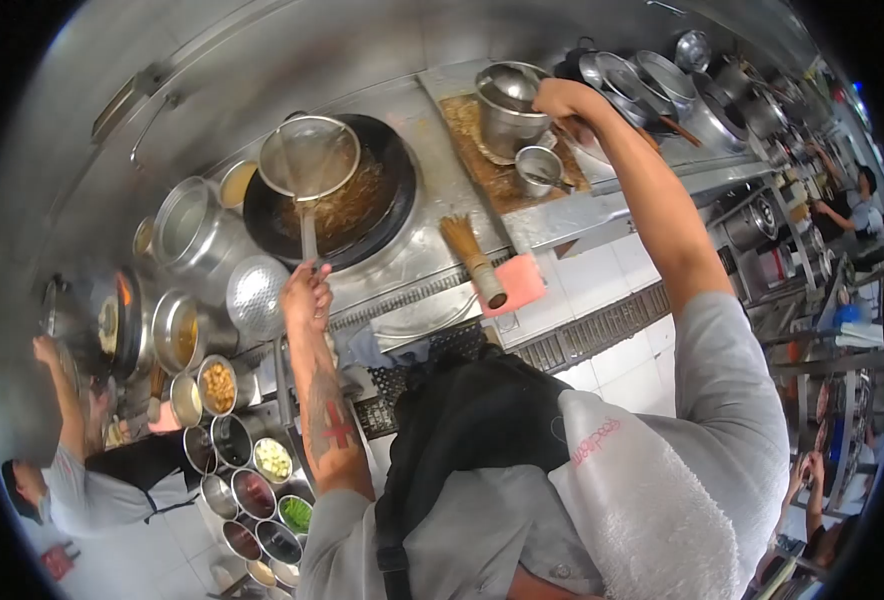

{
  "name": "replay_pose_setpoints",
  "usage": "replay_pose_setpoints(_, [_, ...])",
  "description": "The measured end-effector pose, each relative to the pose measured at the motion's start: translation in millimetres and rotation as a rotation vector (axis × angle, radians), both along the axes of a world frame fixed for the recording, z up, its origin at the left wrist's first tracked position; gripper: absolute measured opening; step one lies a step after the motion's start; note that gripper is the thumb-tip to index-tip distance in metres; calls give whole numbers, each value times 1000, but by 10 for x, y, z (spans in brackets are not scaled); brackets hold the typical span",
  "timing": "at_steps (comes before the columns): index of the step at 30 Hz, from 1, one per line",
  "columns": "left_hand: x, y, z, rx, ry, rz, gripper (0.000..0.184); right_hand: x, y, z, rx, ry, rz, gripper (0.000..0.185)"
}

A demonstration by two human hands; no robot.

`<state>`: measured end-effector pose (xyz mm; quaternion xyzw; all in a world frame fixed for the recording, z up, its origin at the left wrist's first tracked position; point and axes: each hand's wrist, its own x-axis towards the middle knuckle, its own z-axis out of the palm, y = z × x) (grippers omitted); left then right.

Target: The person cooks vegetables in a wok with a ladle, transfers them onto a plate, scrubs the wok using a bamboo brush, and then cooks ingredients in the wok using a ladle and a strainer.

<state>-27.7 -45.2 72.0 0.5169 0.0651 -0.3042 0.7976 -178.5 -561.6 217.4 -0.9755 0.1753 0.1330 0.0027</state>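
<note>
My left hand (307,296) is closed on the handle of a round mesh strainer (309,157), held over the black wok (399,190). Brown liquid and bits of food show in the wok below. With my arm stretched far to the right, my right hand (566,101) is closed beside the mouth of a tall metal pot (510,133). A shiny rounded ladle bowl (515,84) sits at that pot's mouth, against my fingers; its handle is mostly hidden. A small metal cup (539,170) stands just in front of the pot.
A bamboo brush (474,262) lies by a pink cloth (515,284) at the stove edge. Left of the wok are a perforated skimmer (258,297) and metal pots (186,222). Ingredient tins (273,460) line the lower left. A co-worker (92,480) stands at far left.
</note>
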Motion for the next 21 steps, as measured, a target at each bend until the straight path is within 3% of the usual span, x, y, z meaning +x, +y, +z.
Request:
replay_pose_setpoints(1, [-36,-68,-27,0,4,-11,25,-15,240,299,76,89,-167,30])
replay_pose_setpoints(2, [-62,-135,-52,-6,10,11,23,-8,128,205,78,90,-173,30])
replay_pose_setpoints(4, [-143,-274,-16,23,9,24,23,186,-263,-230,721,-157,-632,8])
replay_pose_setpoints(5, [-177,-319,11,23,5,25,23,312,-463,-411,1045,-286,-852,6])
replay_pose_setpoints(6, [-208,-352,28,32,17,38,23,471,-675,-544,1047,-286,-847,6])
replay_pose_setpoints(8, [-263,-371,33,37,22,37,22,726,-970,-760,1363,-377,-973,9])
replay_pose_setpoints(9, [-293,-379,42,44,22,40,22,746,-965,-733,1370,-371,-974,9])
replay_pose_setpoints(12, [-323,-423,59,42,11,49,21,691,-987,-527,1942,-579,-1069,18])
replay_pose_setpoints(13, [-311,-417,32,34,26,61,21,638,-1041,-487,1941,-584,-1063,18])
replay_pose_setpoints(15, [-291,-385,-18,27,43,74,21,505,-1062,-437,2348,-671,-1527,27])
replay_pose_setpoints(16, [-286,-371,-31,18,41,74,21,387,-1125,-474,2549,-647,-1462,32])
replay_pose_setpoints(21, [-207,-264,-96,21,55,42,19,-104,-1193,-731,2618,-867,-1172,26])
